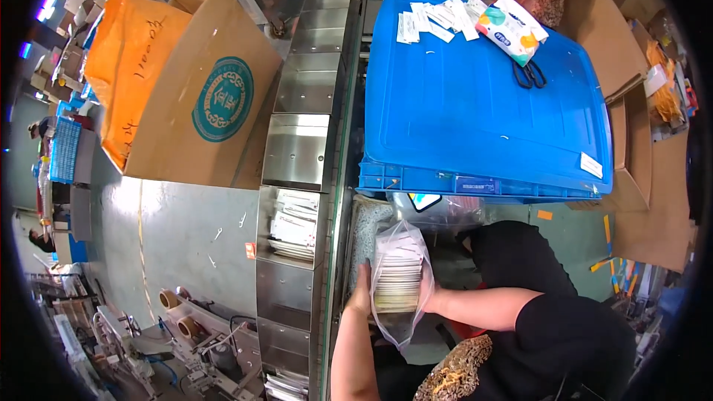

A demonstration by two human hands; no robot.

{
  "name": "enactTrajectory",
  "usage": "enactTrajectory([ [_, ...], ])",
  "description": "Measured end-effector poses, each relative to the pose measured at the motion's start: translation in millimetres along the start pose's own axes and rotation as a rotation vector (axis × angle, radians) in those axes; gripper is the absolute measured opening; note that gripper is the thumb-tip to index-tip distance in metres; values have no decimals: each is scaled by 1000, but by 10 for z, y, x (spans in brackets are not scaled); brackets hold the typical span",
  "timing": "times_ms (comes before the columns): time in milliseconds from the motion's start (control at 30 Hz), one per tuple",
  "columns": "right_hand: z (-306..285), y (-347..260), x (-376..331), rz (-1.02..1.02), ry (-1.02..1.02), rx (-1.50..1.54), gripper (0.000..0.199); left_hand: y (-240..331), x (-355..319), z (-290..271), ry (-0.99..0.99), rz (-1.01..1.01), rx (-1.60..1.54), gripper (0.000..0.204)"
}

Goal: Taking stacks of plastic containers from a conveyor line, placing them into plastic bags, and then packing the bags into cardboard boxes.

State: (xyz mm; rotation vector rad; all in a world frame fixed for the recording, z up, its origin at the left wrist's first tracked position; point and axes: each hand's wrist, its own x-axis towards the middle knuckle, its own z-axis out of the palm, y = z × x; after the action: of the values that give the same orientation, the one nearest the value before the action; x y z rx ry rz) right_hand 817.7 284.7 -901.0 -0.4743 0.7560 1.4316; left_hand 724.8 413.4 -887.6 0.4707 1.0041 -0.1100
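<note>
A clear plastic bag (399, 234) filled with a neat stack of thin white packets (398, 276) is held upright in front of my body. My left hand (362, 288) presses against its left side, and my right hand (428, 288) grips it from the right. Some fingers of both hands are hidden by the bag. Just left of my left hand runs a line of steel trays; one steel tray (297, 256) carries a loose pile of similar white packets (295, 223).
A large blue lidded bin (475, 111) stands ahead on the right, with loose sachets (438, 18), a wipes pack (511, 30) and black scissors (529, 74) on its lid. Left of the trays sits a big cardboard box (212, 115). Machinery (215, 349) stands at lower left.
</note>
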Motion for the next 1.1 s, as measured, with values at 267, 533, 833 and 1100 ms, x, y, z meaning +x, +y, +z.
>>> enactTrajectory([
  [267,502,28,-631,-178,81,-354,76,-9,-344,22,-144,172,68,80],
  [533,1286,-515,-1048,-615,-289,-1816,36,-522,-1494,604,357,601,810,41],
  [833,1190,-412,-213,-367,244,-2709,68,-945,-1272,668,697,729,870,61],
  [1100,1025,-106,-373,-322,166,-2876,111,-814,-1352,665,579,741,903,78],
])
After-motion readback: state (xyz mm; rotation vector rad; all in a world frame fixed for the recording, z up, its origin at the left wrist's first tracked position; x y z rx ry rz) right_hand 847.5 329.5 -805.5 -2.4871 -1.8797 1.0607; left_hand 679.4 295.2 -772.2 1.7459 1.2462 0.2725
